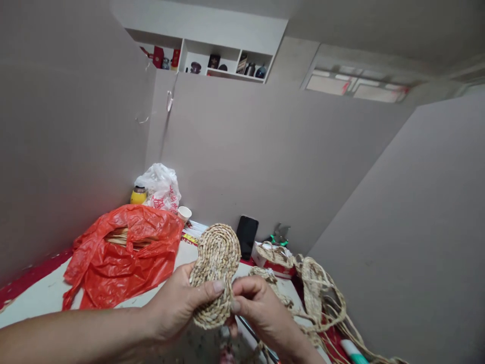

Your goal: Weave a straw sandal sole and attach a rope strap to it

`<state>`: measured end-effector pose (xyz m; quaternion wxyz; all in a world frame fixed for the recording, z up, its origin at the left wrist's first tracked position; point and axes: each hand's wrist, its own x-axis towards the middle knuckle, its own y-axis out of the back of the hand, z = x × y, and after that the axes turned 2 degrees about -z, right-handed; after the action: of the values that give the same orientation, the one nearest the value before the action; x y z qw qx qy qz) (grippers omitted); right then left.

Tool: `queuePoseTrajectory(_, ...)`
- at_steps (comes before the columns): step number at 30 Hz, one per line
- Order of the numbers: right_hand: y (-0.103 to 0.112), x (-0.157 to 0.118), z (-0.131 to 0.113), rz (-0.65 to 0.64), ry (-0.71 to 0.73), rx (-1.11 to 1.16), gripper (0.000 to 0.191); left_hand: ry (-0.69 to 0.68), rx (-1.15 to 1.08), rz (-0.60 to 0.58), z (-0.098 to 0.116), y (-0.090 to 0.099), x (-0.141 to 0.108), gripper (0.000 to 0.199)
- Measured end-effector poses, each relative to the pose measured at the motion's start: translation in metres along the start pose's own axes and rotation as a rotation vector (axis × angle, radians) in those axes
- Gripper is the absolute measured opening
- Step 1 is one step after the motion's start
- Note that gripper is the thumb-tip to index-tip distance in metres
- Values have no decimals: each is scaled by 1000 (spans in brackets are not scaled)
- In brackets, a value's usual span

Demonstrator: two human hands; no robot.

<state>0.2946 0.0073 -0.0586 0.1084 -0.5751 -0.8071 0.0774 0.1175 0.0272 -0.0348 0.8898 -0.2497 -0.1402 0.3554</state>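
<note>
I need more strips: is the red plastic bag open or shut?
The red plastic bag is open: pale strips show through its gap.

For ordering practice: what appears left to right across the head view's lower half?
Red plastic bag, white round cup, tan hourglass-shaped straw piece, black rectangular phone, green-and-grey tool, beige straw loop.

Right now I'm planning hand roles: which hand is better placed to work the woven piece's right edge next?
Right hand, likely: its fingertips are at that edge; the left hand holds the woven piece.
</note>
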Motion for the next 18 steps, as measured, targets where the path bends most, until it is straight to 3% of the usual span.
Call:
queuePoseTrajectory(12, -1, 2, 5, -50, 35, 10, 30, -54, 38, 20, -4, -4, -4, 45)
queuePoseTrajectory(18, -1, 0, -7, 20, 107, -156, 46, -154, 106, 139, -4, 2, 0, 39)
